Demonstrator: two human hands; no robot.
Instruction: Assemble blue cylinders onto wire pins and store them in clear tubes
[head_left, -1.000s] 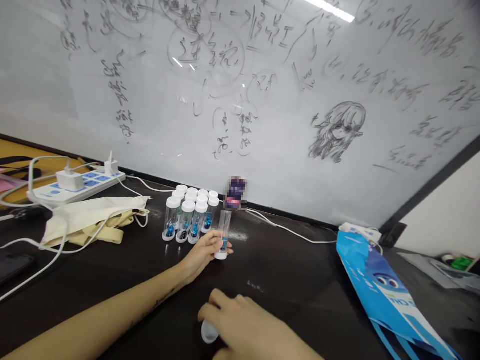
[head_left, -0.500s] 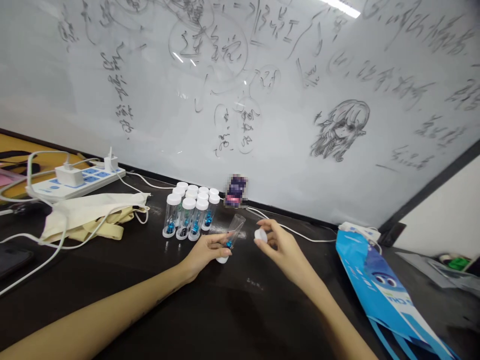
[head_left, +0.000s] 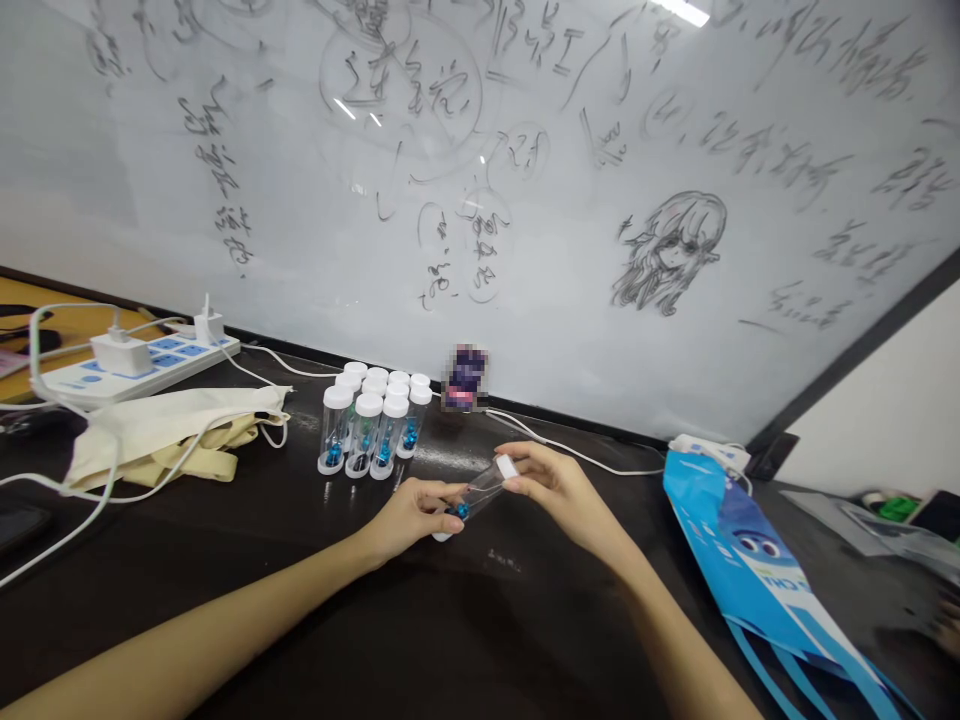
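A clear plastic tube (head_left: pixel 484 487) with small blue pieces inside lies tilted between my hands, its white base low on the left. My left hand (head_left: pixel 417 515) is closed around the tube near its base. The fingers of my right hand (head_left: pixel 551 487) pinch a white cap (head_left: pixel 507 467), which sits at the tube's upper right end; whether it is fully seated I cannot tell. Left of the hands, several capped tubes (head_left: pixel 386 440) stand upright in a close group, blue pieces showing near their bottoms.
A phone (head_left: pixel 465 378) leans on the whiteboard (head_left: pixel 555 260) behind the tubes. On the left are a power strip (head_left: pixel 150 365), white cables and a cream cloth bag (head_left: pixel 172 430). A blue bag (head_left: pixel 739 540) lies on the right of the dark table (head_left: pixel 465 640).
My right hand has brought the white cap left onto the tube's open end. The tube now tilts further over to the right. The view has shifted slightly.
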